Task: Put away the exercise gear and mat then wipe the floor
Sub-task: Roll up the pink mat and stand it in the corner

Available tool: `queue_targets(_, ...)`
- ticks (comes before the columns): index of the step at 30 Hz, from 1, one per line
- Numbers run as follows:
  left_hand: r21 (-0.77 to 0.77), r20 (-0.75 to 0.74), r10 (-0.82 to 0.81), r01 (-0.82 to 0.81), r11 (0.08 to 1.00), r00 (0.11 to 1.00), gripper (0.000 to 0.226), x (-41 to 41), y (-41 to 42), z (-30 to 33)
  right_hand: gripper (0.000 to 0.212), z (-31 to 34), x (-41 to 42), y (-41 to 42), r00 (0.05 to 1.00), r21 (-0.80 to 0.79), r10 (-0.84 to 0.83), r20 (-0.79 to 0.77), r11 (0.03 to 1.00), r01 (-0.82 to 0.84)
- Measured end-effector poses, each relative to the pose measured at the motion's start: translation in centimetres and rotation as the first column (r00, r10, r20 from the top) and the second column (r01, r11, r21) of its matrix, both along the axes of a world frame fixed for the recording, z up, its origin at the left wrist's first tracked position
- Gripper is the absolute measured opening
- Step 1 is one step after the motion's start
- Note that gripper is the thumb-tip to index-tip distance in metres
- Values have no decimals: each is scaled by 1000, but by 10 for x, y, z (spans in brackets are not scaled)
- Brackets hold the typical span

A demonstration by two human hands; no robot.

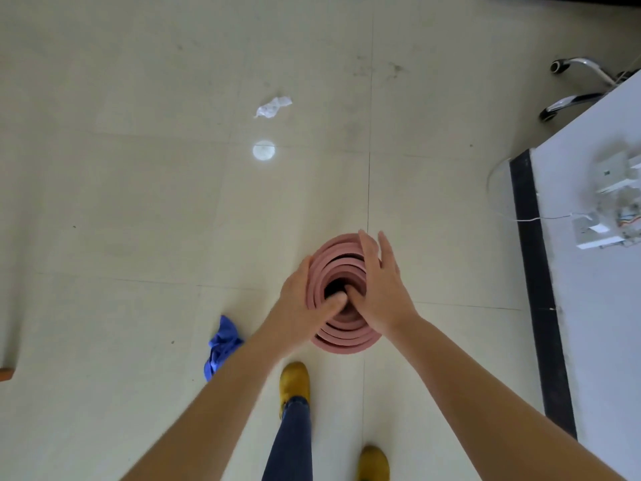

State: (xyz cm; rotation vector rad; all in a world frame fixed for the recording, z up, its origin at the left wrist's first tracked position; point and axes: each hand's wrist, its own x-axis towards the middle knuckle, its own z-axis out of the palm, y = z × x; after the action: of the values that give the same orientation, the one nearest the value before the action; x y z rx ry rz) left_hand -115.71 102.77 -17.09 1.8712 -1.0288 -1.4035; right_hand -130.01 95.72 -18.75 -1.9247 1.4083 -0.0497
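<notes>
A pink exercise mat (341, 333), rolled into a loose spiral, stands on end on the pale tiled floor (138, 220) in front of my feet. I look straight down into its dark core. My left hand (301, 300) wraps the roll's left side, its thumb hooked over the top edge into the core. My right hand (379, 282) lies on the roll's right side with straight fingers pointing away from me and its thumb dipping into the core. A crumpled blue cloth (222, 345) lies on the floor left of the roll, beside my left forearm.
A crumpled white tissue (272, 106) lies farther out on the floor, with a bright round light spot (264, 150) just below it. A white table (596, 272) with a dark edge and small electronics stands at the right. Chrome chair legs (575, 88) show at upper right.
</notes>
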Motion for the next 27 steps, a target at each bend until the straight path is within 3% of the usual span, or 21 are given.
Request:
queue_targets(2,12,175,45,-48,999,984,99,-14,20,-11,75,0,15,-5,998,7,66,-19,998,-66)
queue_targets(4,70,256,109,-131,989,960,110,-11,27,-16,68,0,29,-8,984,-30,133,-117,990,-137)
queue_targets(9,73,282,35,-58,996,959,96,20,3,-14,86,0,51,-29,961,60,122,-247,992,-110)
queue_targets(11,102,319,51,-88,991,946,97,30,-6,-16,71,3,60,-38,957,113,92,-275,992,-63)
queue_targets(14,143,264,244,-288,947,933,105,43,-12,-20,51,4,78,-40,959,120,98,-267,990,-68)
queue_targets(17,162,256,311,-358,920,915,81,57,-14,-19,43,9,93,-35,952,121,136,-275,987,-106)
queue_targets(20,162,270,228,-278,947,935,53,65,-11,-9,40,15,91,-25,952,148,124,-280,985,-84)
queue_targets(23,171,322,7,-66,983,947,47,66,-13,-1,41,21,74,-11,960,180,42,-278,984,10)
queue_targets(27,204,393,-267,199,958,880,47,43,-30,17,39,42,33,1,957,192,-97,-275,969,153)
